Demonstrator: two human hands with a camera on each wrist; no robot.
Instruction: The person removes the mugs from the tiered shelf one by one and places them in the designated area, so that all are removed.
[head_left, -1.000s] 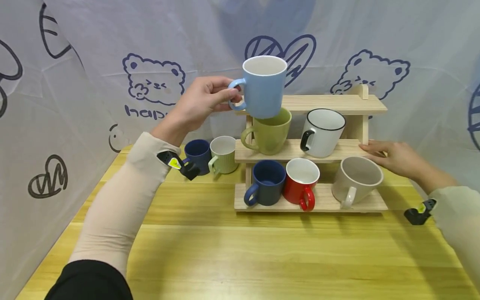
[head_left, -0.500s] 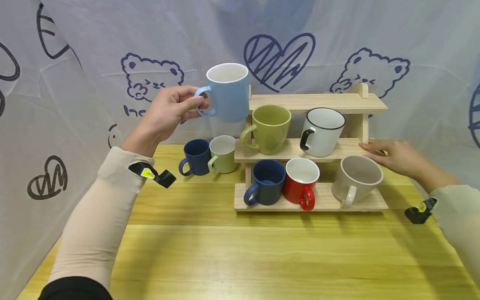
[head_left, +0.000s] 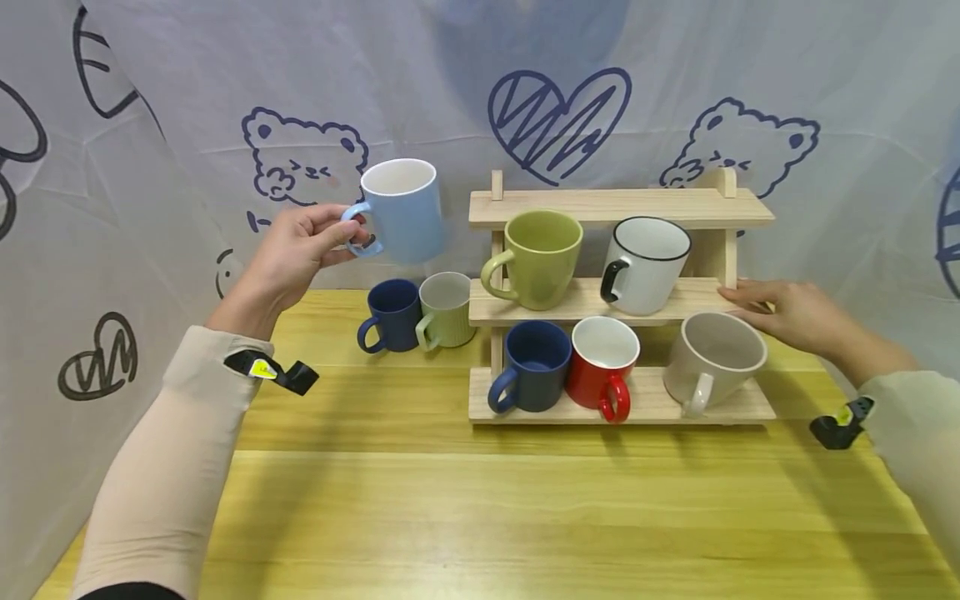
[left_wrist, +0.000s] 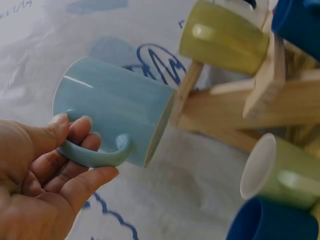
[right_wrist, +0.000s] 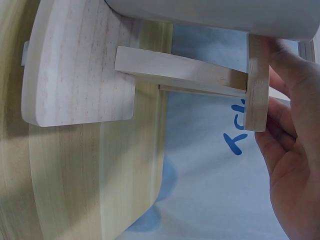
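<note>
My left hand (head_left: 296,250) pinches the handle of a light blue mug (head_left: 408,217), holding it upright in the air left of the wooden rack (head_left: 622,208). In the left wrist view, thumb and fingers wrap the handle of that mug (left_wrist: 115,105). My right hand (head_left: 795,312) grips the right end of the rack's middle board, thumb and fingers at its edge (right_wrist: 257,85) in the right wrist view. On this board stand an olive green mug (head_left: 543,258) and a white mug (head_left: 648,267) with black rim and handle.
The bottom board carries a dark blue mug (head_left: 536,367), a red mug (head_left: 602,367) and a beige mug (head_left: 712,362). On the wooden table (head_left: 450,500), left of the rack, stand a navy mug (head_left: 395,317) and a pale green ribbed mug (head_left: 447,310). A printed curtain hangs behind.
My left hand has carried the light blue mug leftward and down, from in front of the rack's top board to above the navy and pale green mugs. The right hand has stayed still.
</note>
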